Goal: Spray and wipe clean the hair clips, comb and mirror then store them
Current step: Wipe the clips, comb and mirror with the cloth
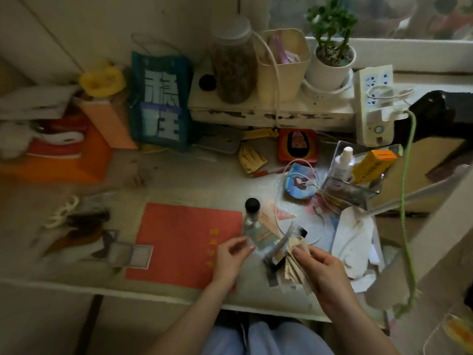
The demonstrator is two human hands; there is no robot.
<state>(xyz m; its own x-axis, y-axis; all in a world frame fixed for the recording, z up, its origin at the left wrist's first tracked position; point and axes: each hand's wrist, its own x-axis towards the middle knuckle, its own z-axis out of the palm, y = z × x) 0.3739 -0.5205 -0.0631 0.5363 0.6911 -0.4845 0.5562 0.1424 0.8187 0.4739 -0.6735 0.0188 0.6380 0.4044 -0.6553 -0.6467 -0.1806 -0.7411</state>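
Right hand point(325, 270), fingers pinching a beige cloth point(294, 267) bunched with blurred small items at the counter's point(192, 175) front edge; left hand point(231, 260), fingers loosely curled, grasping nothing discernible, just beside a small black-capped bottle point(252, 212); open compact mirror point(129, 254) at the red mat's point(179, 242) left edge; white hair clip point(62, 211) further left.
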